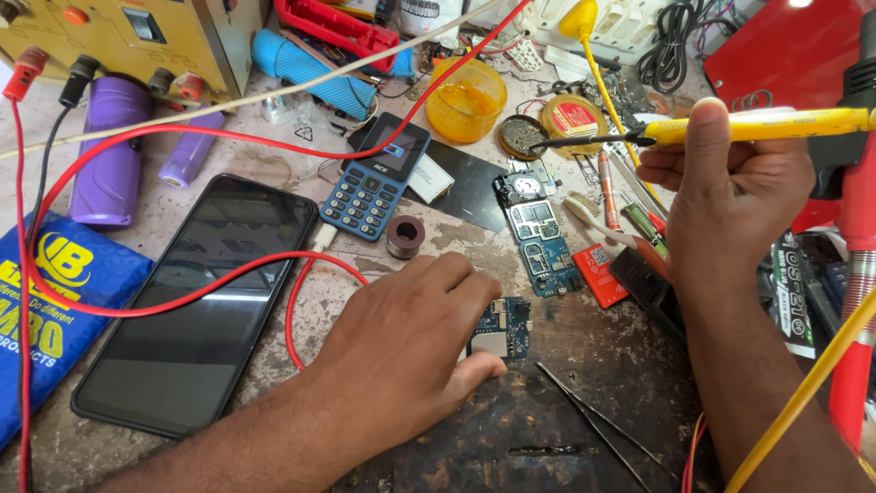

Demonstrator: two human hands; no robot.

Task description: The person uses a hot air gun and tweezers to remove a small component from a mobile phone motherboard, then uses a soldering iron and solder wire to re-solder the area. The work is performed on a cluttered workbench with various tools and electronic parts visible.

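Pinning the small circuit board (503, 327) flat on the desk (274, 173), my left hand (401, 342) presses it with fingertips and thumb closed on its edge; the big black phone (196, 297) lies at its nine o'clock. At the board's one o'clock my right hand (730, 196) is clamped around the yellow soldering iron (730, 130), tip raised well clear, pointing left. I judge this the soldering step; next calls for lowering the tip steadily onto the board.

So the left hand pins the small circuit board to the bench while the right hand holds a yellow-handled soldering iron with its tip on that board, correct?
Not quite. In the head view the right hand holds the soldering iron raised, its tip over the round tin, far from the small circuit board under the left hand.
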